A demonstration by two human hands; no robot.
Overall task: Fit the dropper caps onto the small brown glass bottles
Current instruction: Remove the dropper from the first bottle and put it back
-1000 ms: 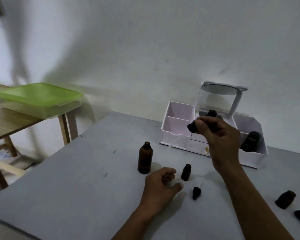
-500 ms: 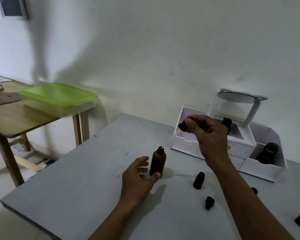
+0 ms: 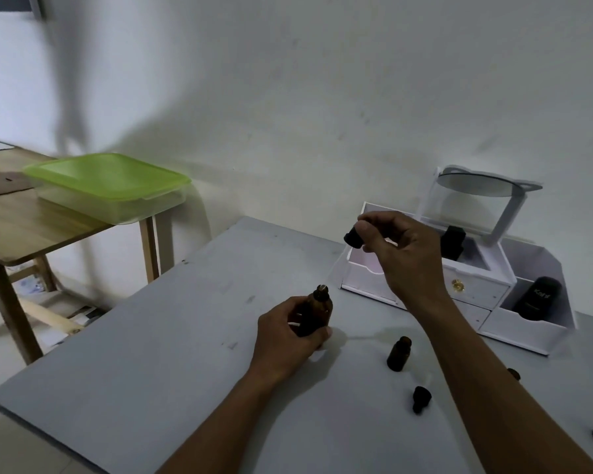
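The bottle (image 3: 317, 311) stands upright on the grey table (image 3: 151, 388), its long axis vertical and its open mouth up. The left hand (image 3: 288, 343) has fingers and thumb curled round the bottle's lower body. The right hand (image 3: 403, 258) pinches a black cap (image 3: 353, 238) between thumb and fingertips. It holds the cap in the air to the right of and beyond the mouth, apart from it. The cap's glass tube is too faint to make out.

A wide stretch of tabletop lies between the bottle and the left and near edges. To the right stands a small bottle (image 3: 398, 354), with a loose cap (image 3: 420, 400) lying nearer. A white organiser (image 3: 493, 299) sits at the far right.
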